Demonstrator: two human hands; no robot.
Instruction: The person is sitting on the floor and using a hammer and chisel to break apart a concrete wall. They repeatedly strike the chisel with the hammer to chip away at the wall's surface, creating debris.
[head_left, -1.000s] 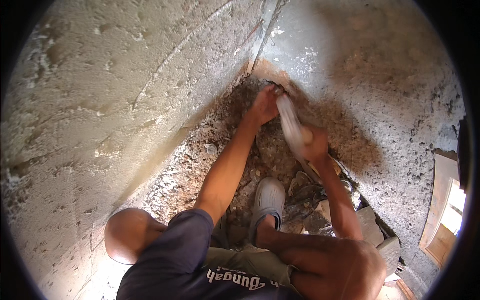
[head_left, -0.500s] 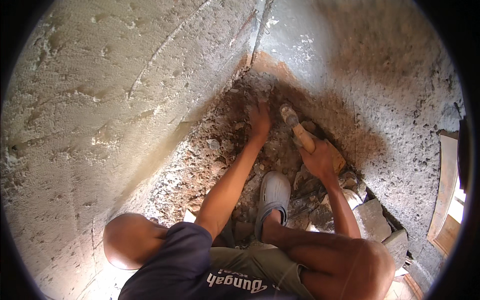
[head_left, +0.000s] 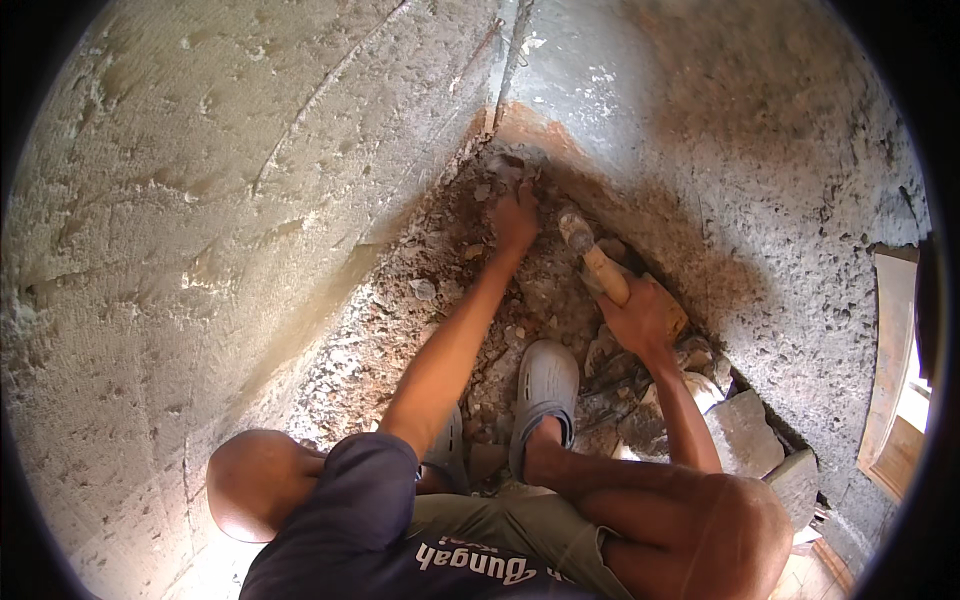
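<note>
My left hand [head_left: 515, 218] reaches into the far corner of the dirt and broken rubble [head_left: 465, 265]. Its fingers are stretched toward a grey lump [head_left: 513, 163] at the foot of the walls; slight blur leaves it unclear whether the fingertips touch it. On the right, my right hand [head_left: 640, 318] is closed round the wooden handle of a hammer [head_left: 603, 272]. The hammer's dusty grey head [head_left: 576, 231] points away from me, just above the rubble. A yellowish-brown piece [head_left: 676, 318] shows beside that hand, partly hidden by it.
Rough plastered walls rise on the left [head_left: 200, 220] and right [head_left: 790, 190], meeting in the corner. Grey stone slabs [head_left: 742, 437] lie near the right wall. My grey clog [head_left: 548, 385] stands on the rubble between my arms. A wooden frame [head_left: 890, 350] is at far right.
My left hand has moved a little farther into the corner, toward the grey lump. My right hand and the hammer have barely moved.
</note>
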